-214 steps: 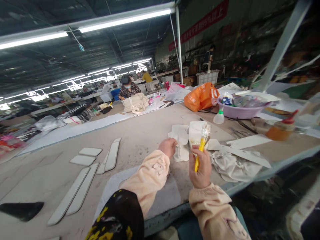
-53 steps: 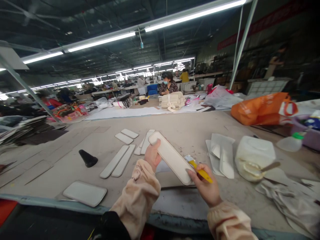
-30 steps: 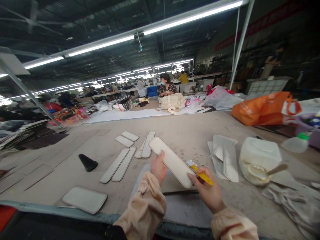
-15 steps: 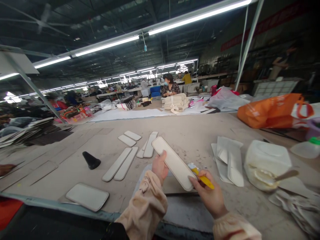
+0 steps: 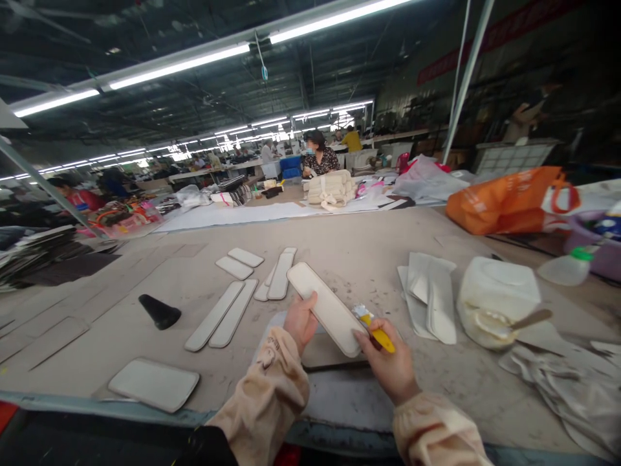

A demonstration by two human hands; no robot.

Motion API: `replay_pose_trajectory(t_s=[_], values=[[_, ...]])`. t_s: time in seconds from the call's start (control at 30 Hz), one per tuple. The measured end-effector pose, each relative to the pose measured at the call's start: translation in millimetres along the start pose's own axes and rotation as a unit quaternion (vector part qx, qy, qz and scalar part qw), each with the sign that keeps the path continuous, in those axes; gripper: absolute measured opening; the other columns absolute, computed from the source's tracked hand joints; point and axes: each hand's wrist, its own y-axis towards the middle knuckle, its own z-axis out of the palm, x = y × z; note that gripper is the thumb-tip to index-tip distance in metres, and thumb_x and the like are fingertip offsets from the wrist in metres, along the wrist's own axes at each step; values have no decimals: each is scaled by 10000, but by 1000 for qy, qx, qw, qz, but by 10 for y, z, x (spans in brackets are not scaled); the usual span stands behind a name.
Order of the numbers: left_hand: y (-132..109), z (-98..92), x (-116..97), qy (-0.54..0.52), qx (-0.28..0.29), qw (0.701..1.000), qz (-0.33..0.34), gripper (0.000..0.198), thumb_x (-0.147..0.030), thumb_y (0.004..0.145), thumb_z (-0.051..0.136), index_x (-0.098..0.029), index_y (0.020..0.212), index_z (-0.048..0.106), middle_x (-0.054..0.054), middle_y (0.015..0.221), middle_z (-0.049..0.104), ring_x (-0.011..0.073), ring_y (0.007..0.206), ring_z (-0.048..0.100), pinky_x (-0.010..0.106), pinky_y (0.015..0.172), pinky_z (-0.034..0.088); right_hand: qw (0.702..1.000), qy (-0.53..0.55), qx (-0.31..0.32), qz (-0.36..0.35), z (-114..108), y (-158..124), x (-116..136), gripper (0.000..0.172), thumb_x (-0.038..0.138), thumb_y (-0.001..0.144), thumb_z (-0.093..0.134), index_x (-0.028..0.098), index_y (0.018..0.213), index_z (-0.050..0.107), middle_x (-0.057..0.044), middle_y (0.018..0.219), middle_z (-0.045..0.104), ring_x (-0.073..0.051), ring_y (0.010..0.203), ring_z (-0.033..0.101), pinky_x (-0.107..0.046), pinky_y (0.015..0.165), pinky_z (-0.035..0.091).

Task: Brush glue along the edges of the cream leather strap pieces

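Note:
A long pale panel with rounded ends [image 5: 324, 309] is held at a slant above the table. My left hand [image 5: 301, 318] grips its left edge, thumb on top. My right hand [image 5: 392, 362] pinches its lower right end and also holds a yellow-handled tool [image 5: 382, 338], whose pale, partly hidden head lies behind the panel. Below the panel is a brownish flat board [image 5: 330, 353] at the table's front. Two long pale pieces [image 5: 233, 314] lie left of my hands, with shorter ones [image 5: 246, 257] behind them.
A black cone [image 5: 159, 312] and a wide pale panel [image 5: 154, 384] lie left. At right are stacked pale strips [image 5: 441, 304], a white tub with a stick [image 5: 499, 291], crumpled cloth [image 5: 557, 382] and an orange bag [image 5: 504, 200]. A person [image 5: 320, 157] sits across the table.
The camera view has shifted, so the table items appear further left and most slightly higher. Both hands keep their hold on the panel, and the yellow-handled tool stays in my right hand.

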Motion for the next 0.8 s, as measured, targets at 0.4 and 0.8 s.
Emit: replay_pose_trajectory(t_s=[0.4, 0.8], values=[[903, -308, -570, 274, -55, 958, -70, 359, -109, 522, 818, -157, 780, 572, 42, 652, 668, 237, 712, 676, 394, 713, 534, 998, -43, -38, -32, -313, 100, 42, 200, 417, 833, 580, 264, 892, 464, -48, 1032, 692, -228, 965, 653, -343, 828, 507], [938, -443, -700, 563, -42, 817, 119, 414, -205, 564, 788, -197, 954, 649, 96, 1135, 647, 280, 1199, 491, 390, 1070, 294, 999, 18, -32, -25, -422, 191, 99, 242, 442, 863, 529, 223, 961, 553, -3, 720, 629, -154, 644, 590, -269, 626, 471]])
